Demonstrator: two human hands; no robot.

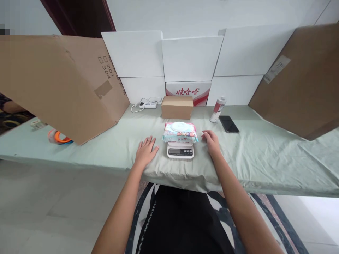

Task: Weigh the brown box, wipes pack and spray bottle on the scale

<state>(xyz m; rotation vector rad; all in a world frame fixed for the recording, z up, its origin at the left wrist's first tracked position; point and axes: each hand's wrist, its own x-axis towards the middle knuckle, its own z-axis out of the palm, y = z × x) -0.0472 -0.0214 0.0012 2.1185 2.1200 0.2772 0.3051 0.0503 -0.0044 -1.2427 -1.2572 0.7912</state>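
A pack of wet wipes [180, 132] with a white lid lies on a white digital kitchen scale [181, 151]. Its ends stick out past the platform, and the scale's small display is too faint to read. To the left of the scale, my left hand [145, 151] rests flat on the cloth with its fingers spread, holding nothing. My right hand [211, 140] lies on the cloth to the right of the pack, fingers loosely bent and empty. A gap separates each hand from the pack and the scale.
Behind the pack stands a brown cardboard box [177, 107]. A white and red bottle [218, 109] and a black phone [229, 124] are at the back right. A power strip [148, 104] lies back left, tape rolls [62, 137] far left. Large cardboard panels [87, 88] flank the table.
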